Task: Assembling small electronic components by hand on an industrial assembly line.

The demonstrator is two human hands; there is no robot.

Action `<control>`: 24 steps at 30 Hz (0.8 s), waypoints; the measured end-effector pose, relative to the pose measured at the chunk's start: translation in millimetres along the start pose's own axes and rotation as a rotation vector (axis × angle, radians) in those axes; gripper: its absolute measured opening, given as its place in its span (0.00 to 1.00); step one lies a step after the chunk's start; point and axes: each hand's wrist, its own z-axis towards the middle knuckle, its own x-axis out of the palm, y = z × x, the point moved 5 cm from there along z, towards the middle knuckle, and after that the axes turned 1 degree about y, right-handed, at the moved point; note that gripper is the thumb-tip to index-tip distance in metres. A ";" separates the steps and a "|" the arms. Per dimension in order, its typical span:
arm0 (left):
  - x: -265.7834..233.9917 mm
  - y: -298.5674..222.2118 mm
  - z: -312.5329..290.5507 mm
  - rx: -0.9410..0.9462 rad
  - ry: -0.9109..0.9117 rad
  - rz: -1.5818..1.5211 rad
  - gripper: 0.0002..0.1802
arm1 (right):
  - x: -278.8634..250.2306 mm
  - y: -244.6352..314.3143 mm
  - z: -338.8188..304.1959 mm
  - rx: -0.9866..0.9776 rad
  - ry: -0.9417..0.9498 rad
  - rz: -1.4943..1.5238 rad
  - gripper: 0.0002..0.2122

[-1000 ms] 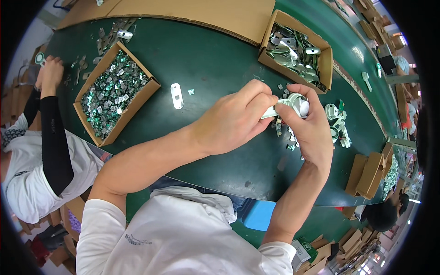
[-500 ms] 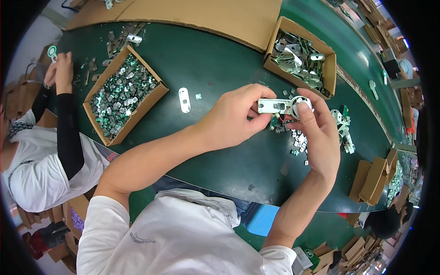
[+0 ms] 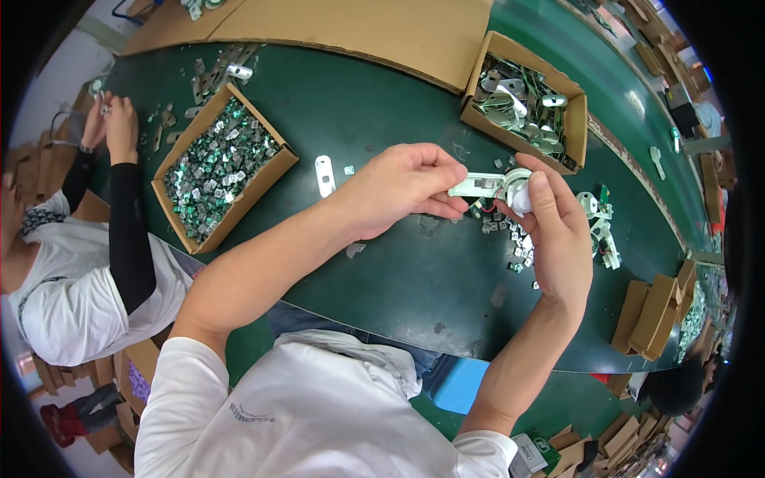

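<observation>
My right hand [image 3: 558, 203] is closed around the round head of a white plastic housing [image 3: 482, 185]. Its thumb lies over a white disc in that head, and a thin red wire loops out below. The housing's flat handle points left. At that handle's end, the fingertips of my left hand [image 3: 418, 179] are pressed together against its corner; anything small between them is hidden. Under the housing lie several small square clear pieces [image 3: 522, 247]. Left of my left hand, an oblong white cover plate [image 3: 324, 176] with a dark square opening lies beside one small square piece [image 3: 349, 170].
An open carton [image 3: 223, 171] of small shiny pieces stands left. Another carton [image 3: 522, 111] holds oblong metal plates at the back right. White assemblies [image 3: 602, 227] lie right of my hand. Far left, a co-worker's hands [image 3: 111, 123] hold a round-headed piece. Cardboard [image 3: 343, 32] covers the back.
My left fingers have moved from around the handle's end to a tight pinch at its corner. The handle has tipped, and the white disc in the head shows more.
</observation>
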 end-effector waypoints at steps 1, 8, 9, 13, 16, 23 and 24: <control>-0.7 0.6 0.4 -0.007 0.007 -0.002 0.12 | -1.2 -2.1 0.8 0.015 0.015 -0.007 0.17; -6.2 4.0 0.1 -0.033 0.049 -0.004 0.09 | 1.1 0.0 -1.4 -0.019 -0.005 0.034 0.15; -6.2 4.7 0.1 -0.033 0.048 -0.008 0.08 | 1.7 -0.3 -1.4 -0.015 -0.003 0.035 0.14; -2.0 -2.0 -0.8 0.001 0.025 0.066 0.09 | -0.7 2.8 2.8 -0.069 0.031 -0.018 0.11; 2.5 -16.2 -6.3 0.182 0.006 0.236 0.10 | 1.0 10.7 -1.3 -0.284 0.105 -0.074 0.13; 12.6 -47.8 -32.0 0.919 -0.125 0.737 0.14 | 8.5 14.3 -6.1 -0.312 0.135 -0.143 0.24; 12.7 -49.2 -33.1 0.944 -0.131 0.751 0.14 | 8.6 15.1 -6.3 -0.339 0.131 -0.160 0.24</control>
